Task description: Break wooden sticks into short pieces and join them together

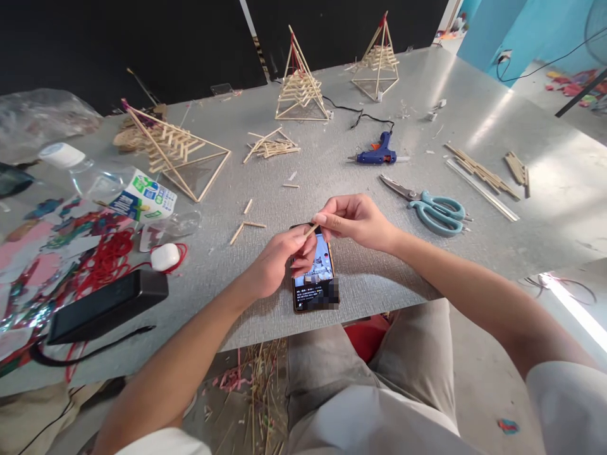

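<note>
Both hands meet above a smartphone (313,292) that lies lit on the table. A short wooden stick (312,230) spans the gap between them. My left hand (279,259) pinches its lower end with thumb and finger, and my right hand (353,221) pinches the upper end. To the left of the hands, two sticks form an angled piece (244,224), with a loose short stick (248,206) just behind it. Farther back lies a pile of short sticks (272,148). Light blue scissors (434,208) rest to the right of my right hand, blades partly apart.
A blue glue gun (379,151) lies with its cord behind the hands. Stick pyramids (298,85) stand at the back; another (175,148) is at left, near a plastic bottle (123,186), red string (116,259) and a dark device (109,303). Longer sticks (481,169) lie right.
</note>
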`<state>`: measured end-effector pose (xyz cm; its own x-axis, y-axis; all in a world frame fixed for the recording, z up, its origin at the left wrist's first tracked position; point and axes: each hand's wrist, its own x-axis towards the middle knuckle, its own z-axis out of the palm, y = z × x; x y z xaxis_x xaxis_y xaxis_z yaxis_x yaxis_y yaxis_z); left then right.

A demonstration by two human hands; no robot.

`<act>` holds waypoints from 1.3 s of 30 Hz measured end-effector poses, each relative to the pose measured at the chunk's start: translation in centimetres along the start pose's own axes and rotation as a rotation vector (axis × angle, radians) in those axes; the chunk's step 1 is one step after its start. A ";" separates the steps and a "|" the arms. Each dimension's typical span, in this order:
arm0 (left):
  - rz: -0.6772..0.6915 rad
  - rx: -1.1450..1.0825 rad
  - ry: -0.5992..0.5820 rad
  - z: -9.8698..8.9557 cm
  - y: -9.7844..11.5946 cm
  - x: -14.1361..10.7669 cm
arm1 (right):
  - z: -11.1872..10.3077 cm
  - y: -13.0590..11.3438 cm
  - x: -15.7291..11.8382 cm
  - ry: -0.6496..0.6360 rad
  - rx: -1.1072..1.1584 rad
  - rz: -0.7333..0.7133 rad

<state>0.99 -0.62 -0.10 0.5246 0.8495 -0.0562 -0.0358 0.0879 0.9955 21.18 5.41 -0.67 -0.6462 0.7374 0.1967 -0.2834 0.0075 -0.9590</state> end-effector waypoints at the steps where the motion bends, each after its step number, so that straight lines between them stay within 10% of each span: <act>1: 0.011 0.032 0.015 -0.2 0.2 0.0 | 0.0 -0.1 0.0 0.012 0.000 -0.001; 39: 0.038 -0.003 0.092 0.1 0.0 0.5 | 0.4 0.2 -0.3 0.089 -0.003 0.029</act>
<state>1.31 -0.29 -0.07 0.4423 0.8965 -0.0254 -0.0564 0.0561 0.9968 21.04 4.88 -0.84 -0.5883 0.7947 0.1495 -0.2633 -0.0134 -0.9646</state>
